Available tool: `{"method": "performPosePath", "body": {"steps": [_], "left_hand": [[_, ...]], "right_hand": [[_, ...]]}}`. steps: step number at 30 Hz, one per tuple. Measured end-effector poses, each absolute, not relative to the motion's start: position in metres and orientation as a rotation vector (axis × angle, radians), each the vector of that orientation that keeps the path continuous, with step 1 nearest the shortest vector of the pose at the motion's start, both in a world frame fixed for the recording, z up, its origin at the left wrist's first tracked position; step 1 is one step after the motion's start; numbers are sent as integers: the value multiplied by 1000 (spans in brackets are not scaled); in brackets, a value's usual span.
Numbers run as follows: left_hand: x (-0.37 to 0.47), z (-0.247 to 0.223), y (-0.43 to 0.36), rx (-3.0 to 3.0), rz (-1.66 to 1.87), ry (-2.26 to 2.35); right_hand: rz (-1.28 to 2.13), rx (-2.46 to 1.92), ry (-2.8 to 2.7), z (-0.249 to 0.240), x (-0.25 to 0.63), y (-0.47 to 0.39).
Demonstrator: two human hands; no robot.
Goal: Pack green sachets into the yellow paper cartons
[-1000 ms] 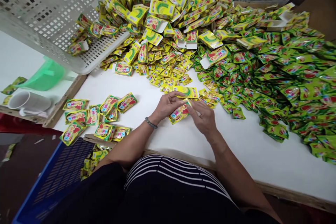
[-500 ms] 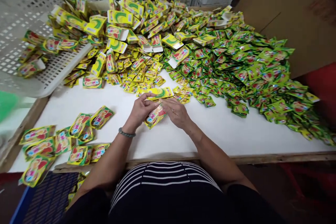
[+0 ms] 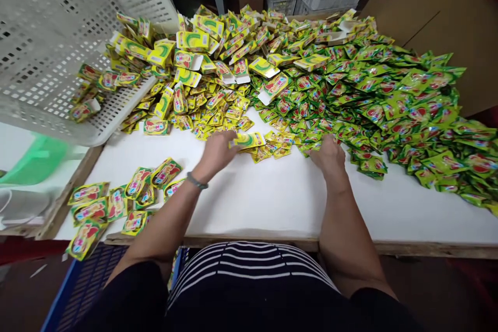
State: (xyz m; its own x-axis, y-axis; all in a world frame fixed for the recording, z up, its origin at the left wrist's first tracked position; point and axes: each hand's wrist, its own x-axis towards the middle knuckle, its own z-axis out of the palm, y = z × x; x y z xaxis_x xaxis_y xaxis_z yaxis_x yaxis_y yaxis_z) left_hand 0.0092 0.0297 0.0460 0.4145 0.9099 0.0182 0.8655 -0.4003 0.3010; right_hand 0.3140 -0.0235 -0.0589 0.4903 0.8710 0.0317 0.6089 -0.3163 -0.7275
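Note:
My left hand is at the left end of a flat yellow box on the white table, its fingers closed over that end and slightly blurred. My right hand is well apart from it, at the near edge of a heap of small shiny green packets. Its fingers are curled down against the packets, and the fingertips are partly hidden. Between the hands lie small loose yellow packets. Left of my left forearm lie several filled-looking yellow and green boxes.
A white perforated crate lies tipped at the left, with yellow boxes spilling from it. More yellow boxes are heaped at the back. A cardboard sheet stands at the back right. Below the table's front edge is a blue crate.
My hands have separated. The box they held together is gone from between them, and one more lies beside the left group. My right hand has moved right to the green packets; the view has shifted.

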Motion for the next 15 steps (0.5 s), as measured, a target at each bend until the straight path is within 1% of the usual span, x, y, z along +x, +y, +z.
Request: {"method": "performPosePath", "body": {"steps": [3,7,9,12,15], "left_hand": [[68,32,42,2606,262,1413],[109,9,57,2729,67,1331],[112,1,61,2698,54,1269],[108,-2,62,2486,281,1268],[101,2,56,2053,544,1192]], "right_hand": [[360,-2158,-1233,-39,303,-23],[480,-2010,-1299,-21,287,-23],[539,-1921,-1257,-17,280,-21],[643,-1640,-1211,-15,273,-19],[877,-1369,-1152,-13,264,-19]]}}
